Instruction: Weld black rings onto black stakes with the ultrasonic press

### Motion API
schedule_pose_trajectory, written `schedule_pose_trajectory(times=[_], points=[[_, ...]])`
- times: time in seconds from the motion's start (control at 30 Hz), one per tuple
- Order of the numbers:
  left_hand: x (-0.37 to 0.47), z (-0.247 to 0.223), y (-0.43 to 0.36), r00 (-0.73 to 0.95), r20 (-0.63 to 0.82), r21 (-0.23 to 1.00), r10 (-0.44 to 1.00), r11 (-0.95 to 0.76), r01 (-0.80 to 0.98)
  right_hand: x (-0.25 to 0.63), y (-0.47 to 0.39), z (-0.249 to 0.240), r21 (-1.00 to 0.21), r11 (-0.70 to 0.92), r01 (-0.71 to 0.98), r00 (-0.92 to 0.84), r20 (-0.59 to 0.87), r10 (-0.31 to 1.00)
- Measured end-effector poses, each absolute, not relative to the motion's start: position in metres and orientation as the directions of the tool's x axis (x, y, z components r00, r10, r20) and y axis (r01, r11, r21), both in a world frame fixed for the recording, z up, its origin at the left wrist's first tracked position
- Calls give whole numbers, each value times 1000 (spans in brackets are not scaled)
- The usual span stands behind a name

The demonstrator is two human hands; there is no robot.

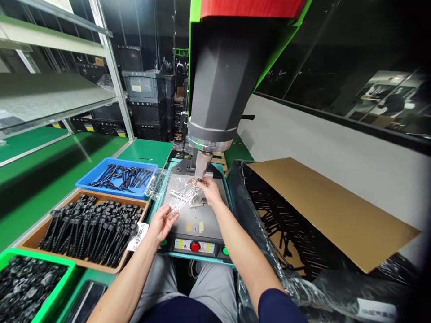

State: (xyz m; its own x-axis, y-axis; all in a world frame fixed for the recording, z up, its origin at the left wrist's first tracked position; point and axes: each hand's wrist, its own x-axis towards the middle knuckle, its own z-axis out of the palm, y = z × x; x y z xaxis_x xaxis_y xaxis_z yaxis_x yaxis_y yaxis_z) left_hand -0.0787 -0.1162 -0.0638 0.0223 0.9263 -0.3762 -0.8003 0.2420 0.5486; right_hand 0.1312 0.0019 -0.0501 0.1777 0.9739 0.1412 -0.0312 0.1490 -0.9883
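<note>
A crinkled clear plastic bag [184, 197] is spread between my two hands, over the metal plate [183, 226] of a press. My right hand [211, 192] pinches its upper right part, close beside the pale metal tool tip [202, 163] of the press head. Something small and dark shows at the right fingertips, too small to name. Lower and to the left, my left hand [164, 223] is palm up with curled fingers, its fingertips at the lower edge of the bag. Behind the film lies a small white slotted strip [178, 195], partly covered by glare.
Left stand a blue tray [82, 183] of thin black parts, a brown tray [27, 242] of black ribbed stems and a green bin [69, 278] of small black pieces. A red button [195, 246] fronts the press. Cardboard [330, 206] covers a plastic-lined box at right.
</note>
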Motion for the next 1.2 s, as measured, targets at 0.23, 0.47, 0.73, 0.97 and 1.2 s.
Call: schedule_pose_trajectory(times=[0.23, 0.47, 0.73, 0.97, 1.2], points=[[-80, -69, -112, -15, -375, 571, 927, 218, -791, 146, -20, -63, -906, 73, -417, 131, 20, 991], [-76, -74, -106, -32, -372, 582, 928, 206, -786, 160, -30, -61, -739, -78, -669, 113, -205, 972], [-78, -82, -105, -32, -359, 627, 933, 216, -748, 158, -26, -61, -805, -60, -590, 178, -202, 963], [-80, -91, -107, -37, -397, 652, 917, 253, -715, 160, -35, -74, -833, -62, -550, 181, -191, 965], [-80, -94, -109, -63, -446, 667, 893, 284, -689, 156, -40, -66, -808, -62, -585, 197, -216, 956]])
